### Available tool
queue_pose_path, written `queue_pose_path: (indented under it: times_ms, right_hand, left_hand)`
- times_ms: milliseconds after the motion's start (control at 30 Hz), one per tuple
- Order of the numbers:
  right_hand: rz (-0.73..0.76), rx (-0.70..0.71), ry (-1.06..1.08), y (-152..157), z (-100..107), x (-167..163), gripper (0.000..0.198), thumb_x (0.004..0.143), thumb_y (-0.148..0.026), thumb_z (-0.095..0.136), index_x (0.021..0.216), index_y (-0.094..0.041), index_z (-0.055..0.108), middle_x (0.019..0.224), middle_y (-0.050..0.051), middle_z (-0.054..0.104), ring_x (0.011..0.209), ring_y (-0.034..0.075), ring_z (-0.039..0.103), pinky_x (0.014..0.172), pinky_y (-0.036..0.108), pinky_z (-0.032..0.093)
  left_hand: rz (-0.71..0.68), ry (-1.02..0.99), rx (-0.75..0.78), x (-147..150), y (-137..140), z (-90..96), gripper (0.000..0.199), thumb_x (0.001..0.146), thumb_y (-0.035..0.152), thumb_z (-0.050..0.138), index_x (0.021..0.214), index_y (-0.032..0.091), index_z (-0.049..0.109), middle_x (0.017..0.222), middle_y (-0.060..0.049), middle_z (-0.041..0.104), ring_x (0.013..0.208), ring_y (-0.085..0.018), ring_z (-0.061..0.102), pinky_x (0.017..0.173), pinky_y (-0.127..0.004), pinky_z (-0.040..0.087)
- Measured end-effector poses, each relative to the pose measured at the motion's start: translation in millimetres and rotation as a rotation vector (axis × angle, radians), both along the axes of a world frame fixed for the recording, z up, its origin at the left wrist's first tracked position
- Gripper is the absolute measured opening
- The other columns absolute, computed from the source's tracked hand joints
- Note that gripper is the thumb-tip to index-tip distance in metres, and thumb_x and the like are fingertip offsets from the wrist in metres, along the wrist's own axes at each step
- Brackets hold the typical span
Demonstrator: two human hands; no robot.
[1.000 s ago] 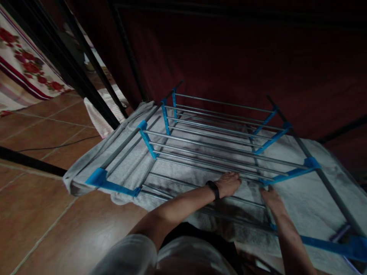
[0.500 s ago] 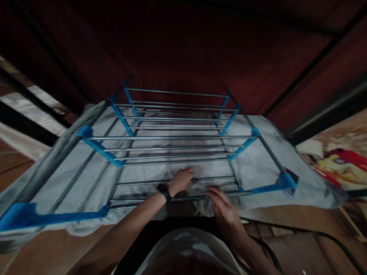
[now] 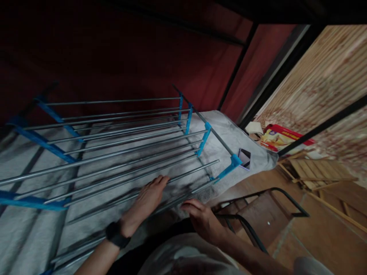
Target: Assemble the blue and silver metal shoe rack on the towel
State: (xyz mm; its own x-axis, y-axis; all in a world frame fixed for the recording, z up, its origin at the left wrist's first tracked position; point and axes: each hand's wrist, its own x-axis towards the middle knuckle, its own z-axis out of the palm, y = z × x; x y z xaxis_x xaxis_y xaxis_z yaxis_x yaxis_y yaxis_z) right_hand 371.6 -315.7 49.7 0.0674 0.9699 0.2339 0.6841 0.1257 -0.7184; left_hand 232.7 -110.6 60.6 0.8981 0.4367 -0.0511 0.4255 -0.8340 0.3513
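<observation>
A shoe-rack-like frame of grey metal tubes (image 3: pixel 123 154) with blue plastic brackets (image 3: pixel 40 140) lies on a pale cloth-covered surface (image 3: pixel 197 122). My left hand (image 3: pixel 147 200), wearing a black wristband, is closed around a metal tube (image 3: pixel 195 172) near the front. The tube's right end sticks up free, short of the blue corner bracket (image 3: pixel 235 162). My right hand (image 3: pixel 202 219) is just in front of the front tube (image 3: pixel 202 187), its fingers loosely bent and nothing visible in them. Its thumb is hidden.
A phone-like flat object (image 3: pixel 244 158) lies beside the right corner bracket. Beyond the cloth are a red and yellow package (image 3: pixel 283 137) and a folded wooden chair (image 3: pixel 321 173). A black-framed chair (image 3: pixel 266 214) stands at my right. A dark red panel (image 3: pixel 129 65) rises behind.
My view has swung to the right, so the frame appears farther left. The tube under my left hand now sits at an angle, its right end lifted. My right hand stays near the front tube.
</observation>
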Motion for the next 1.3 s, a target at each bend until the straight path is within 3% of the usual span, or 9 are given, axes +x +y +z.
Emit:
queue_pose_path:
  times_ms: [167,400,567,867,1000,1067,1167,1300]
  right_hand:
    - [-0.043,0.119,0.042,3,0,15,0.051,0.086,0.001,0.039,0.125,-0.024,0.059,0.118,0.008,0.064,0.112,0.016,0.061,0.094,0.030,0.053]
    - [-0.138,0.117,0.058,-13,-14,24,0.047,0.089,-0.001,0.034,0.119,-0.024,0.063,0.114,0.007,0.065,0.106,0.015,0.063,0.090,0.029,0.053]
    - [-0.293,0.149,0.050,-23,0,35,0.034,0.091,-0.008,0.040,0.106,-0.023,0.067,0.103,0.005,0.065,0.097,0.016,0.063,0.084,0.029,0.052]
    - [-0.659,0.495,-0.008,-34,32,68,0.023,0.094,-0.013,0.042,0.091,-0.023,0.062,0.089,0.001,0.057,0.085,0.015,0.056,0.077,0.028,0.044]
    - [-0.904,0.590,0.000,-32,44,86,0.015,0.093,-0.020,0.049,0.102,-0.024,0.060,0.095,0.001,0.054,0.088,0.016,0.052,0.079,0.030,0.043]
    - [-0.961,0.596,0.018,-30,46,97,0.026,0.091,-0.024,0.052,0.116,-0.025,0.057,0.109,0.004,0.055,0.099,0.018,0.052,0.086,0.034,0.044]
    - [-0.917,0.540,0.089,-24,47,108,0.044,0.090,-0.027,0.052,0.133,-0.027,0.051,0.131,0.007,0.053,0.117,0.021,0.051,0.099,0.042,0.043]
    - [-0.807,0.443,0.250,-18,43,111,0.049,0.091,-0.031,0.052,0.140,-0.026,0.049,0.141,0.009,0.054,0.126,0.023,0.053,0.111,0.049,0.036]
  left_hand:
    - [0.006,-0.122,0.068,-12,-21,7.9,0.053,0.088,0.000,0.030,0.132,0.019,0.051,0.127,-0.009,0.061,0.113,-0.019,0.061,0.099,-0.035,0.050]
    - [0.041,-0.228,0.242,-35,-39,11.7,0.055,0.085,-0.002,0.036,0.133,0.020,0.052,0.120,-0.007,0.064,0.106,-0.020,0.063,0.092,-0.034,0.054]
    - [0.040,-0.311,0.298,-41,-49,18.9,0.055,0.085,-0.001,0.038,0.134,0.020,0.051,0.115,-0.006,0.064,0.102,-0.019,0.063,0.088,-0.032,0.054]
    - [0.037,-0.315,0.393,-35,-61,31.3,0.060,0.082,-0.005,0.041,0.135,0.020,0.049,0.111,-0.005,0.064,0.095,-0.019,0.062,0.087,-0.033,0.051]
    - [0.037,-0.326,0.434,-37,-66,36.6,0.058,0.082,-0.004,0.041,0.134,0.020,0.050,0.109,-0.006,0.065,0.093,-0.019,0.062,0.086,-0.033,0.051]
    - [0.047,-0.330,0.447,-37,-68,40.1,0.059,0.081,-0.005,0.040,0.134,0.019,0.049,0.109,-0.006,0.065,0.091,-0.019,0.063,0.086,-0.033,0.051]
    - [0.044,-0.325,0.454,-37,-70,45.1,0.060,0.080,-0.006,0.039,0.135,0.019,0.049,0.107,-0.006,0.065,0.090,-0.019,0.063,0.085,-0.033,0.051]
    - [0.040,-0.312,0.452,-38,-71,48.8,0.061,0.081,-0.005,0.038,0.136,0.019,0.048,0.109,-0.006,0.065,0.092,-0.019,0.063,0.088,-0.033,0.051]
